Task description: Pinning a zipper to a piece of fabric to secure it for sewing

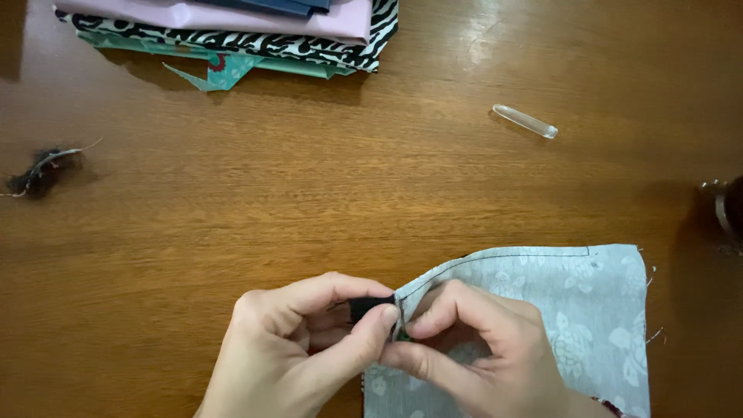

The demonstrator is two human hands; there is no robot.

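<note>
A pale grey fabric piece [573,310] printed with white turtles lies at the lower right of the wooden tabletop [309,201], a dark stitched line running along its upper edge. At its upper left corner both hands meet: the left hand [298,348] pinches a small black piece [370,306] between thumb and forefinger, and the right hand [480,348] has its grip pressed together on the fabric corner just beside it. The tabletop is brown, glossy wood with open room across its middle. Well apart, a clear plastic tube [526,121] lies at upper right, a stack of folded fabrics [232,35] sits against the top edge, and a dark thread clump [39,174] rests at far left.
</note>
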